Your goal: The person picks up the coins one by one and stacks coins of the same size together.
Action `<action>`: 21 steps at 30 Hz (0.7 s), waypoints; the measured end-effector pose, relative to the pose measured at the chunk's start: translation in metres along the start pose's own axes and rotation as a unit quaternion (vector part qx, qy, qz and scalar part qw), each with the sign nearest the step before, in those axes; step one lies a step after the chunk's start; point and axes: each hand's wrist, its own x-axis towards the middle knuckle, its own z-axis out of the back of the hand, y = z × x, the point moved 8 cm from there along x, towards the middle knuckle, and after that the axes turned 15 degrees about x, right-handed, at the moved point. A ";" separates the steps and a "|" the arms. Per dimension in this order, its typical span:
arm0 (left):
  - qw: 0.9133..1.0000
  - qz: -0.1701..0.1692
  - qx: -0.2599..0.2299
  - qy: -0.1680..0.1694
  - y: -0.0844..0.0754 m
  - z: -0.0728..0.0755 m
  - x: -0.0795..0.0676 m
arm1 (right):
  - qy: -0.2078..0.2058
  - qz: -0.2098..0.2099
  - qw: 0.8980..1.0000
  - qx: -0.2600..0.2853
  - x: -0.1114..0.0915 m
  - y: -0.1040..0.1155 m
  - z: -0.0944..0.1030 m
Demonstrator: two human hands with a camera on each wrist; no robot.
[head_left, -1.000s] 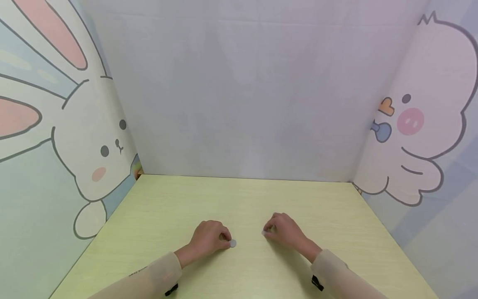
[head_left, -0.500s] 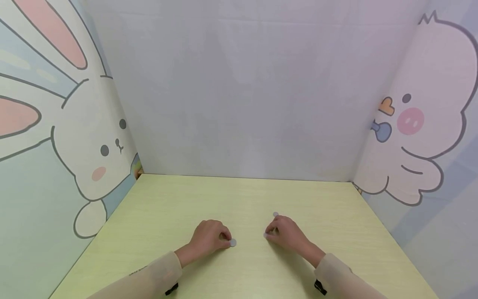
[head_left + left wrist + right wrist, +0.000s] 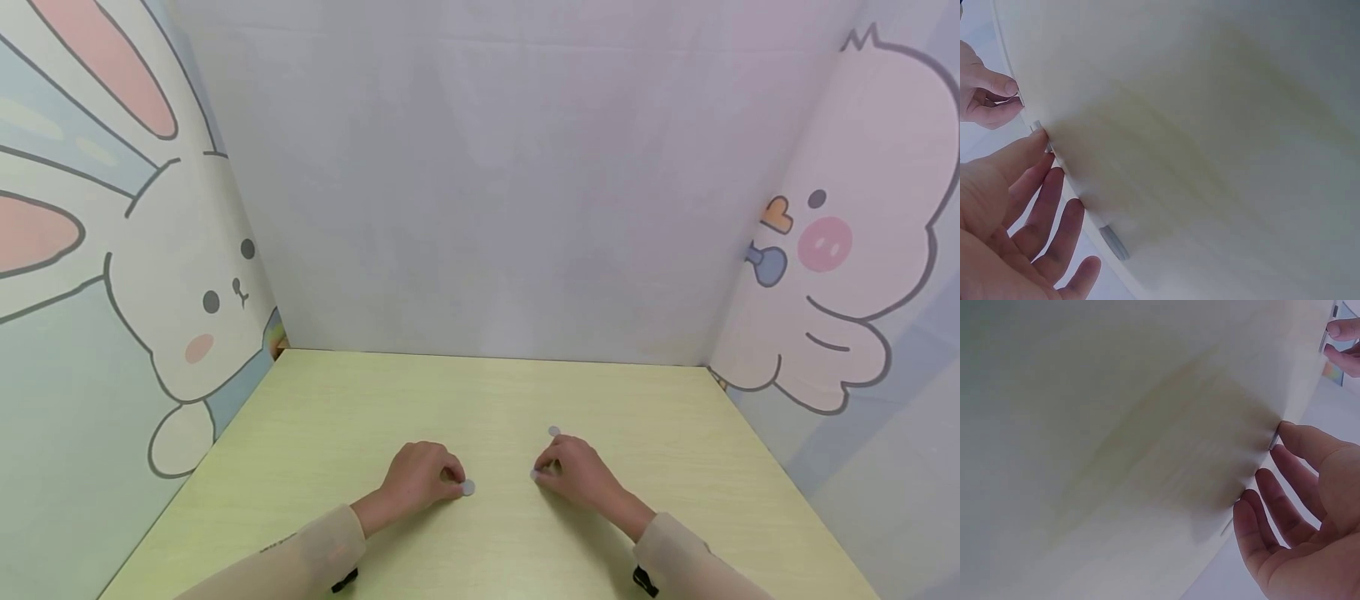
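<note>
My left hand point(image 3: 423, 479) pinches a small flat grey coin-like disc point(image 3: 468, 487) between thumb and forefinger at the table surface. To its right, my right hand point(image 3: 573, 468) pinches a second grey disc point(image 3: 534, 475), mostly covered by the fingertips. A third disc point(image 3: 554, 431) lies flat just beyond the right hand's knuckles. In the left wrist view, a thicker grey round piece point(image 3: 1114, 243), perhaps stacked discs, rests by the left little finger; the hand hides it in the head view. The two hands are apart, with a strip of table between them.
Both hands work on a pale yellow-green table point(image 3: 390, 392). A plain whitish cloth point(image 3: 487, 208) hangs behind its far edge. Printed sheets with a rabbit point(image 3: 180, 283) and a chick-like figure point(image 3: 862, 208) flank the left and right sides.
The right hand has shifted slightly toward me and to the right with its disc, uncovering the disc beyond its knuckles. The left hand and its disc have stayed in place.
</note>
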 end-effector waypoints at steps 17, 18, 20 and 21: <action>1.000 0.002 0.002 0.003 0.000 0.000 0.000 | 0.000 0.011 1.000 -0.001 -0.007 0.006 0.002; 1.000 0.002 0.002 0.003 0.000 0.000 0.000 | 0.000 0.012 1.000 0.001 -0.008 0.006 0.002; 1.000 0.003 0.002 0.003 0.000 0.000 0.000 | 0.002 0.013 1.000 0.005 -0.009 0.006 0.002; 1.000 0.003 0.002 0.003 0.000 0.000 0.000 | 0.003 0.013 1.000 0.007 -0.009 0.006 0.002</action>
